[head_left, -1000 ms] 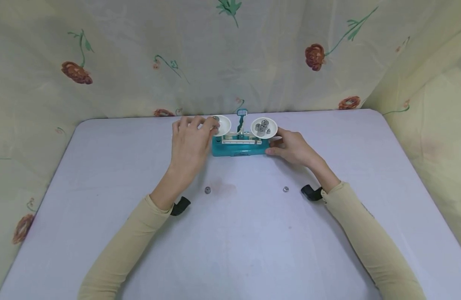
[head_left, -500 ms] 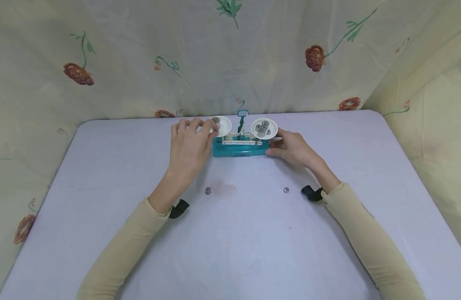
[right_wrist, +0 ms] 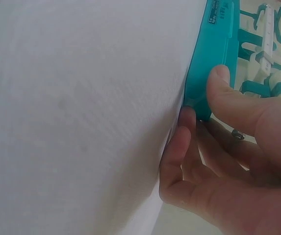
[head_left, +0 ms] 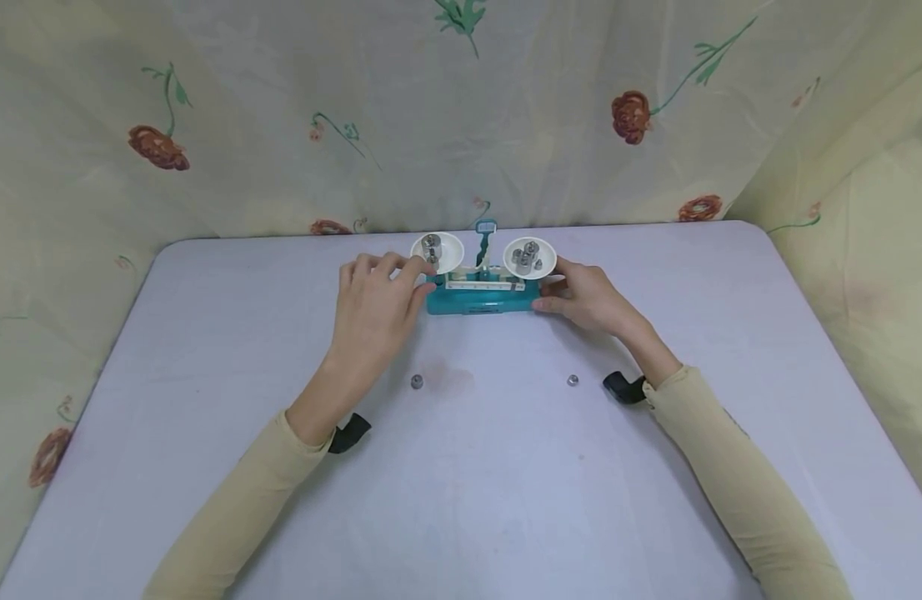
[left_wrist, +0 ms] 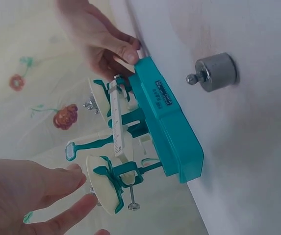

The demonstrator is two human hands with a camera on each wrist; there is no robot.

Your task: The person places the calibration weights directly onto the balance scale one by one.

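A teal balance scale (head_left: pixel 482 302) with two white pans stands at the far side of the table. Metal weights (head_left: pixel 431 245) rest on its left pan (head_left: pixel 451 252), and several more weights (head_left: pixel 527 254) sit on the right pan (head_left: pixel 548 260). My left hand (head_left: pixel 376 302) is at the left pan's near edge, thumb and forefinger apart. In the left wrist view, the pan partly hides a weight by those fingertips; whether they touch it I cannot tell. At the other end, my right hand (right_wrist: pixel 243 142) grips the teal base (right_wrist: pixel 206 63), thumb on its front.
Two loose metal weights stand on the table (head_left: pixel 461 500) nearer to me, a left one (head_left: pixel 417 382) and a right one (head_left: pixel 573 380). A flowered curtain (head_left: pixel 401 108) hangs behind the far table edge. Black wrist mounts (head_left: pixel 623 387) stick out from both sleeves.
My left hand has drawn back a little toward me and left, its fingers parting and uncovering the weights on the left pan. The right hand keeps its grip on the base.
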